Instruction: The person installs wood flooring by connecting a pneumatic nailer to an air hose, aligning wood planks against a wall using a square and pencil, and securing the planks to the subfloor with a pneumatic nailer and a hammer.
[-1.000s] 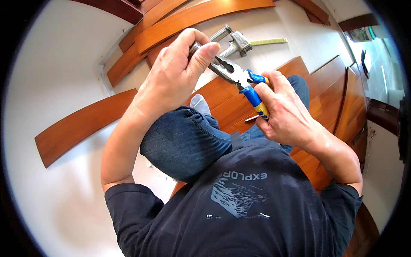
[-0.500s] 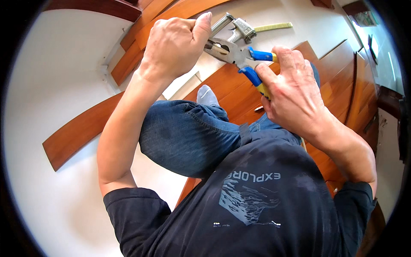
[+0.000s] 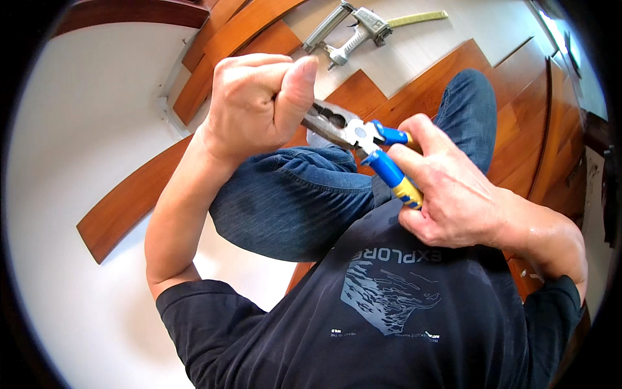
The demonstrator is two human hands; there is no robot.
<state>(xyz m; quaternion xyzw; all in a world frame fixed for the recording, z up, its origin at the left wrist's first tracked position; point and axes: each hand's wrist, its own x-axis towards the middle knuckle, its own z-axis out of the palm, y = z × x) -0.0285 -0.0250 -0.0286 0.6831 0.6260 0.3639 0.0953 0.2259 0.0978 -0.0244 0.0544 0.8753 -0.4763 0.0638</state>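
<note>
My right hand [image 3: 453, 185] is wrapped round the handles of a pair of combination pliers [image 3: 358, 134], whose grips are blue and yellow. The pliers' metal jaws point left and reach my left hand [image 3: 256, 107]. That hand is closed in a fist, thumb on top, right at the jaw tips. Whatever it grips is hidden by the fingers, as are the tips themselves. Both hands are raised above my bent, jean-clad legs [image 3: 285, 201].
Beyond my hands a silver nail gun [image 3: 363, 32] lies on the pale floor, a yellow-green strip [image 3: 420, 17] at its end. Reddish-brown wooden boards [image 3: 512, 110] spread to the right. A curved wooden board [image 3: 133, 201] lies left, beside the white wall.
Both hands and the pliers have come down in the view, nearer my body. The nail gun now shows whole beyond them. The sock seen earlier is mostly hidden behind my left hand and the pliers.
</note>
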